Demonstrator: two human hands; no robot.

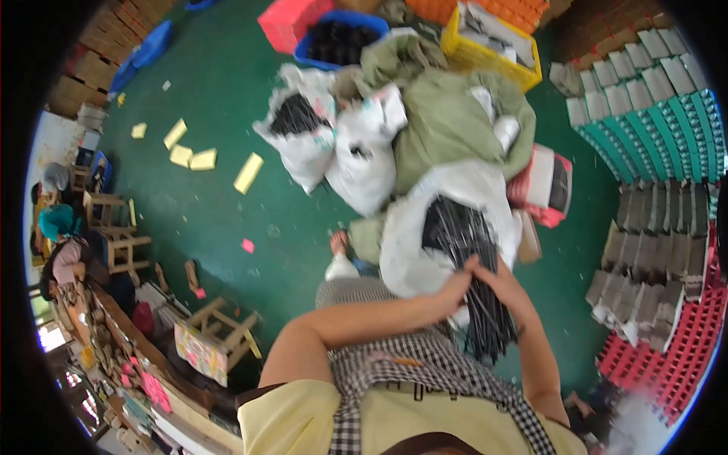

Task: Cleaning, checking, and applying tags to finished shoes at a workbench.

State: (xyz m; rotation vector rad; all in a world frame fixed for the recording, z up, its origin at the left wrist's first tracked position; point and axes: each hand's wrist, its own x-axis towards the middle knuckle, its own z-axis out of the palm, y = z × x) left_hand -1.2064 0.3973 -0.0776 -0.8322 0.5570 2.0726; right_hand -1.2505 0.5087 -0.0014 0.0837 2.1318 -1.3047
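In front of my body I hold a thick bundle of thin black sticks; their exact kind does not show. My left hand grips the bundle from its left side. Around the right side closes my right hand, its thumb near the left one. Just beyond is an open white sack with more thin black sticks in its mouth. The upper end of the held bundle overlaps the sack's opening, so I cannot tell whether the two lots touch.
White sacks and a green cloth heap lie ahead. Beyond are a blue crate and a yellow crate. Stacked trays line the right. Yellow pieces litter the green floor. People sit by a bench at left.
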